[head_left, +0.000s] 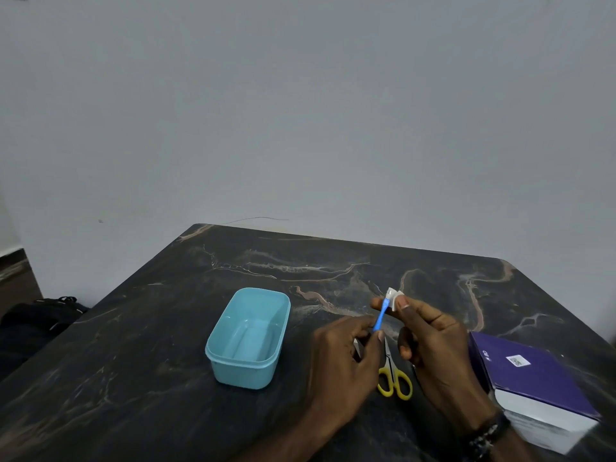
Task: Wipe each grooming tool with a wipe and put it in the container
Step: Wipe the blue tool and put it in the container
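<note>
Hands mid-table | L hand (pixel 343 355) pinches blue tool (pixel 381 316) | R hand (pixel 430 341) pinches wipe (pixel 393 296) | container (pixel 216 345) left

Home room: marble-patterned table (pixel 233 428), bare wall (pixel 300 111)

Two bare forearms, no sleeves, dark beaded bracelet (pixel 487 435) on the right wrist

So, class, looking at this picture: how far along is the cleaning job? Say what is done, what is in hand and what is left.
Done: nothing shows as finished; the blue container holds no tools. In hand: the left hand holds a blue tool while the right hand pinches a white wipe round its tip. Left: put that tool in the container, then wipe and store the yellow scissors lying on the table.
</note>
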